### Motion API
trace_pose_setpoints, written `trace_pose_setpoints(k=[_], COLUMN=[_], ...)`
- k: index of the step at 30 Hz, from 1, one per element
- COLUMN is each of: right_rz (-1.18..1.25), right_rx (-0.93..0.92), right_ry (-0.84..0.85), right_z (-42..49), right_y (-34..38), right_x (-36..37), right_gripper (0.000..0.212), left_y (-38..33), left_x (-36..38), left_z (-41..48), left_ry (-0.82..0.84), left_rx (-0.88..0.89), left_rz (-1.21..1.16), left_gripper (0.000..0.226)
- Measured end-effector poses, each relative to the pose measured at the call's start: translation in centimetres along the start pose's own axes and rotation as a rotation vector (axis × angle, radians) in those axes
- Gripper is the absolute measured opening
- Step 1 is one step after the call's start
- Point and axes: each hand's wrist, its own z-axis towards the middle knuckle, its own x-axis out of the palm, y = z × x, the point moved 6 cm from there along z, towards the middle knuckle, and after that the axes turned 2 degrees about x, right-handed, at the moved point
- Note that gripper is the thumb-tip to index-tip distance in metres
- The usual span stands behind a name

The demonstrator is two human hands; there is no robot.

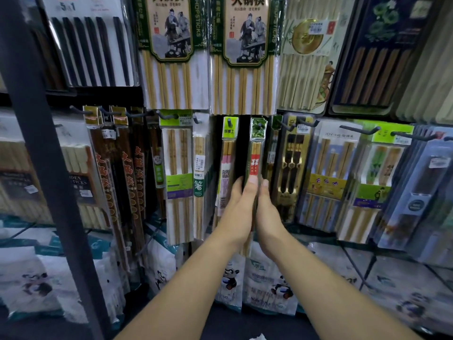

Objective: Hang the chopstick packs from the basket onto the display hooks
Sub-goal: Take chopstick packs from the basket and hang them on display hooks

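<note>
Pressing the upright pack [255, 155] between left hand [236, 207] and right hand [267, 209], both grips flat, unclenched, hook [257, 128] straight above.

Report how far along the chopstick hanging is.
Done: the hooks along this row look loaded. In hand: the left hand and right hand press the red-labelled pack between straight fingers, its green top up at hook level; whether it is fully seated is unclear. Left: the basket is out of view, so the remaining count cannot be judged.
</note>
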Motion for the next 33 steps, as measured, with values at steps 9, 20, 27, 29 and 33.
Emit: trace_pose_setpoints(k=[9, 20, 27, 29, 33], right_rz=[-0.026, -0.069, -0.040, -0.023, -0.015], right_rx=[-0.123, -0.381, -0.295, -0.277, -0.317], right_ry=[0.014, -0.008, 0.055, 0.072, 0.035], right_z=[0.0, 1.8, 3.6, 4.2, 4.8], right_y=[0.7, 9.5, 8.8, 8.6, 8.3], right_x=[-0.6, 0.9, 1.1, 1.1, 0.7], right_gripper=[0.058, 0.059, 0.064, 0.064, 0.063], left_y=[0.3, -6.0, -5.8, -5.9, -5.6], left_x=[-0.1, 0.7, 0.9, 0.8, 1.1], left_z=[0.0, 4.4, 5.4, 5.6, 6.0], left_ry=[0.042, -0.044, -0.040, -0.041, -0.020], left_rx=[0.046, 0.254, 0.225, 0.218, 0.176], left_rz=[0.069, 0.120, 0.138, 0.098, 0.038], left_gripper=[0.101, 0.057, 0.056, 0.056, 0.053])
